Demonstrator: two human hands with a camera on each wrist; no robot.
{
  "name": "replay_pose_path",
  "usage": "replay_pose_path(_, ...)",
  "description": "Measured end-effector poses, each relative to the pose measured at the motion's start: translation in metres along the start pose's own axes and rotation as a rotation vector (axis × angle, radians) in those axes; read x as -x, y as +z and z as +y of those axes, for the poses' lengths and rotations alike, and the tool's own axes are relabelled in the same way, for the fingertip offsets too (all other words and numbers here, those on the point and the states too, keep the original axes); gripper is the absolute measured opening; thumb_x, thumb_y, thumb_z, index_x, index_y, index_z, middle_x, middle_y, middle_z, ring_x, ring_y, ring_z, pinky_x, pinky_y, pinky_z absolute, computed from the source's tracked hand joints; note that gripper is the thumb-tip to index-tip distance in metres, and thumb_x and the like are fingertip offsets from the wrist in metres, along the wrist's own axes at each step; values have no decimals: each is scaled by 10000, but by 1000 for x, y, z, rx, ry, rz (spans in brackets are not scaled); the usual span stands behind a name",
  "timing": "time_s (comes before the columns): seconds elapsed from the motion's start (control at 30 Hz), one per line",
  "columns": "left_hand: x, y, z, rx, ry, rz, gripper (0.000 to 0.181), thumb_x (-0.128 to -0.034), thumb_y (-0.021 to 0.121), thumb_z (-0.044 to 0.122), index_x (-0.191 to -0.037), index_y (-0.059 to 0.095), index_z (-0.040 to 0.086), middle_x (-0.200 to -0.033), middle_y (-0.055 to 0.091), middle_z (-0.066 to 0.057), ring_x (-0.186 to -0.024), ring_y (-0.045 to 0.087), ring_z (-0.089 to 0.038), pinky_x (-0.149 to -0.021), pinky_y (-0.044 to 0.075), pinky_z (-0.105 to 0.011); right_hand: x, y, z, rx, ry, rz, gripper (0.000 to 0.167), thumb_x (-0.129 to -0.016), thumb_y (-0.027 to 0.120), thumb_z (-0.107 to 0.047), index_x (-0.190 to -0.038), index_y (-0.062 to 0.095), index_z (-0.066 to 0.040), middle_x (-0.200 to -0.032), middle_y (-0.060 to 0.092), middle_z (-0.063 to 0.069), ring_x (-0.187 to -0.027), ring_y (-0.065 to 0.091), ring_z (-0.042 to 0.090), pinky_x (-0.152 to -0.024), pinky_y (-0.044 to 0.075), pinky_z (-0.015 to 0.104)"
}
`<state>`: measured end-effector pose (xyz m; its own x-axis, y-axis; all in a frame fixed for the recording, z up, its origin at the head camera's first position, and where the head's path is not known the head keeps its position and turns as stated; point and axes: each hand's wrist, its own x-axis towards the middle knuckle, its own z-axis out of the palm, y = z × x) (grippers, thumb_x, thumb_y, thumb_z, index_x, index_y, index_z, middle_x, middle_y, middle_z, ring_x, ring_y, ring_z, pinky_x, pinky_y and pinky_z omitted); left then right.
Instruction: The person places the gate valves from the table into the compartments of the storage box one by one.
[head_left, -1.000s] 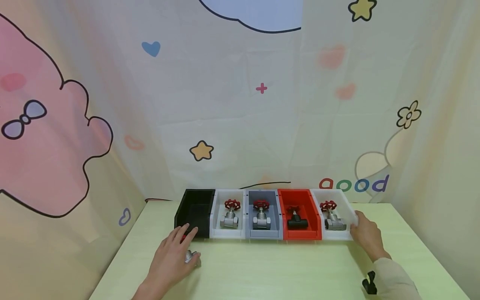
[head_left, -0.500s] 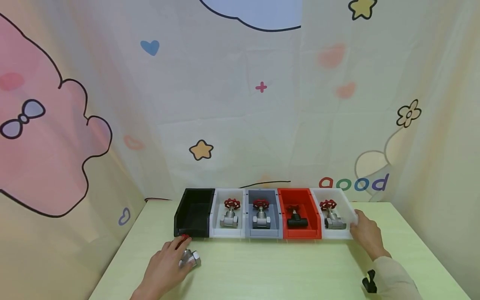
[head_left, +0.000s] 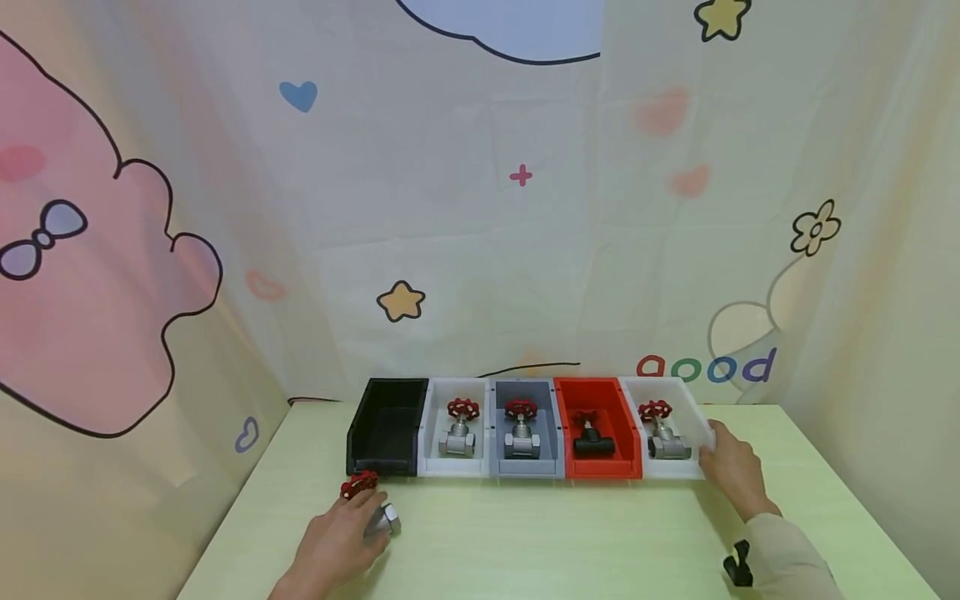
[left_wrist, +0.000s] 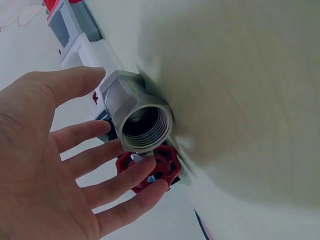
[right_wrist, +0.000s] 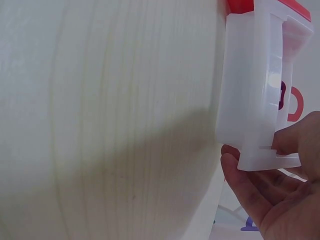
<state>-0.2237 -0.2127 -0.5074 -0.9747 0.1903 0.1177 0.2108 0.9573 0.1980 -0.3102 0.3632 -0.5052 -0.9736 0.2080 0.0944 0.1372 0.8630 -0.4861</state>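
A metal gate valve (head_left: 383, 520) with a red handwheel (head_left: 359, 484) lies on the table in front of the black bin (head_left: 386, 433). My left hand (head_left: 339, 533) is over it, partly covering its body. In the left wrist view the fingers (left_wrist: 120, 182) are nearly straight beside the valve and overlap its handwheel; the thumb is near the threaded body, and contact is unclear. At the right end of the bin row, my right hand (head_left: 735, 468) grips the side wall of the translucent white bin (right_wrist: 250, 90), thumb and fingers on opposite sides.
Between the end bins stand a white bin (head_left: 454, 468), a grey bin (head_left: 527, 470) and a red bin (head_left: 602, 470). Every bin but the black one holds a valve, and the red bin's valve (head_left: 594, 445) has a black body. A patterned curtain (head_left: 480, 250) hangs behind.
My left hand has drawn back toward me from the black bin's front edge, over the valve, uncovering its red handwheel. The handwheel has shifted slightly left. My right hand stays on the white bin.
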Motion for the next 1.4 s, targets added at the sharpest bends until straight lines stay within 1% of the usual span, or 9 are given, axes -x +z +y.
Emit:
replay_pose_path(0.1,-1,3,0,14,5,-14,564,-759,804,352,-1263,643,155,-1298,638,-79,-1123,623,-351,-738,524,-552,-1,0,0,0,5,-4,553,-921,516,-106,-1407,345,94,-1280,500,415,-1041,572,561,-780,488,594)
replay_pose_path(0.27,-4,8,-1,21,-3,-59,566,-757,817,359,-1251,644,145,-1290,631,-97,-1102,628,-337,-744,520,-574,-1,0,-2,-4,18,-16,563,-926,520,-108,-1415,329,97,-1296,485,415,-1049,567,560,-794,491,599)
replay_pose_path(0.47,-9,12,-1,25,8,-72,572,-759,821,349,-1260,643,138,-1291,625,-104,-1121,625,-330,-768,519,-593,-1,0,1,12,-6,0,556,-920,512,-111,-1403,340,104,-1268,505,418,-1014,584,558,-773,495,600)
replay_pose_path(0.6,-13,13,-1,23,-6,-97,570,-759,822,330,-1265,639,142,-1280,621,-104,-1117,619,-323,-776,509,-605,-2,1,1,14,-6,-1,559,-922,517,-111,-1406,337,104,-1273,503,417,-1021,581,559,-782,493,606)
replay_pose_path(0.8,-18,16,-1,25,-23,-132,560,-757,828,297,-1259,642,129,-1234,625,-100,-1063,622,-306,-783,509,-592,-2,0,1,4,2,-20,564,-930,517,-111,-1413,324,107,-1288,489,420,-1028,575,554,-793,490,604)
replay_pose_path(0.9,-20,17,-1,29,-17,-131,542,-761,827,281,-1247,647,120,-1218,625,-106,-1038,624,-299,-787,516,-576,-2,-1,0,3,3,-25,565,-933,511,-109,-1415,317,112,-1292,483,423,-1033,573,553,-794,490,601)
replay_pose_path(1.13,-17,19,-3,54,65,-49,499,-749,833,201,-1194,664,51,-1189,626,-139,-1030,635,-316,-798,538,-517,1,-2,-3,13,-17,-6,555,-919,500,-95,-1399,330,127,-1271,497,427,-1027,576,564,-761,492,585)
replay_pose_path(1.17,-17,19,-3,58,72,-45,496,-748,834,194,-1188,664,42,-1186,625,-144,-1028,636,-321,-798,537,-518,1,-2,-3,11,-14,-8,556,-918,501,-94,-1399,329,127,-1273,495,427,-1030,574,564,-760,492,583)
replay_pose_path(1.4,-16,20,-3,63,82,-38,473,-741,836,176,-1141,661,-7,-1142,622,-158,-989,636,-322,-796,535,-517,0,0,-2,13,-5,-10,557,-918,507,-99,-1400,332,120,-1271,500,423,-1037,573,569,-788,493,608)
